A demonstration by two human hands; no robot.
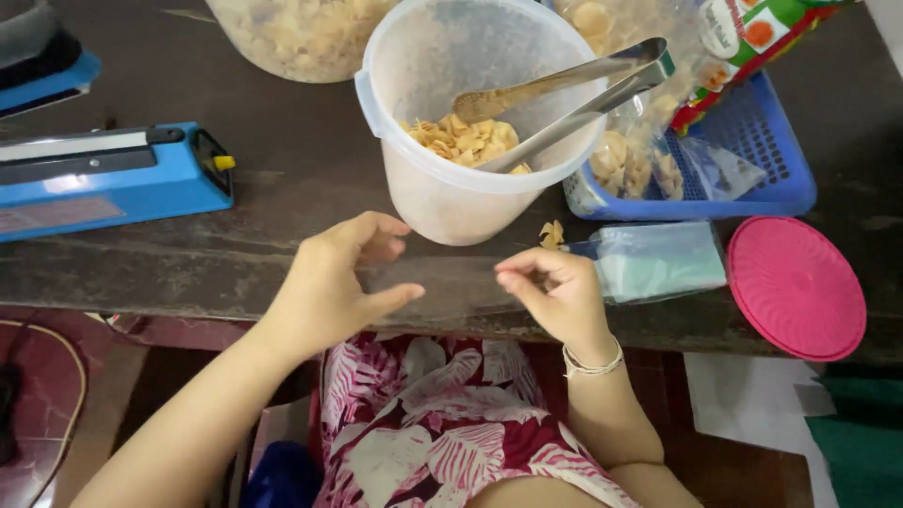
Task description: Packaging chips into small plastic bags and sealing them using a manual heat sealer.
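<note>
Head view. Left hand [329, 287] and right hand [555, 292] together hold clear plastic bag [451, 282] stretched between them over front edge of dark surface [301, 169]. Left grip: thumb and fingers pinched on bag's left end. Right grip: fingertips closed on bag's right end. Translucent tub [470, 113] just behind hands, holding pale chips [466, 141] and metal tongs [564, 94] leaning on rim. Blue sealer [103, 179] at left. Pink lid [795, 287] at right, stack of clear bags [658, 259] between it and right hand.

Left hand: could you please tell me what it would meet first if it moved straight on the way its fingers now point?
Probably the right hand; the left hand points rightward at it, a clear plastic bag apparently stretched between them.
</note>
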